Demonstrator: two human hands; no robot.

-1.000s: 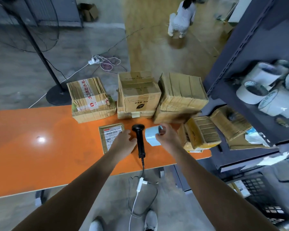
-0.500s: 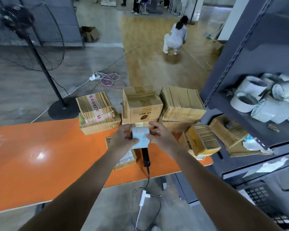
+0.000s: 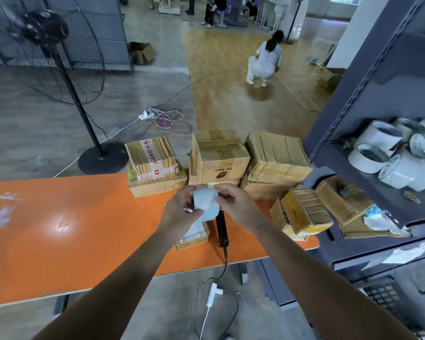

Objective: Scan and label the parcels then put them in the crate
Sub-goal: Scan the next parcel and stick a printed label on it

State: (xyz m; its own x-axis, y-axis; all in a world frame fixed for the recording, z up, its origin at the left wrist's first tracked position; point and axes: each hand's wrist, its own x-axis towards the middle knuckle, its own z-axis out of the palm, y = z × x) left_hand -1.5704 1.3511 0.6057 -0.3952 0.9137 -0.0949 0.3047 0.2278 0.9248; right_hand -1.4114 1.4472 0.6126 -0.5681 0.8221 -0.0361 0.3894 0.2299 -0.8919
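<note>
- Fingers (image 3: 222, 188) of the right hand (image 3: 236, 204): curled over the top and right edge of the label roll (image 3: 206, 207), pinching it.
- Fingers of the left hand (image 3: 178, 212): grasping the same roll from its left side, thumb laid across the front.
- Label roll: pale blue-white with handwritten marks on the outer turn. Held in the air between both hands, above the tabletop (image 3: 71, 229) and in front of the middle stack of boxes.
- Small parcel (image 3: 194, 235): flat, bearing a printed label, lying on the orange tabletop beneath the left hand and partly hidden by it.
- Scanner (image 3: 221, 229): black, lying just right of the small parcel, with its cable hanging off the near edge.
- Boxes (image 3: 217, 157): taped cardboard, stacked along the far edge. More parcels (image 3: 302, 212) lie tilted at the right end.
- Shelf (image 3: 368, 77): grey metal, at right, carrying white tape rolls (image 3: 383, 148).
- Crate (image 3: 388, 298): dark and gridded, on the floor at lower right, partly seen.
</note>
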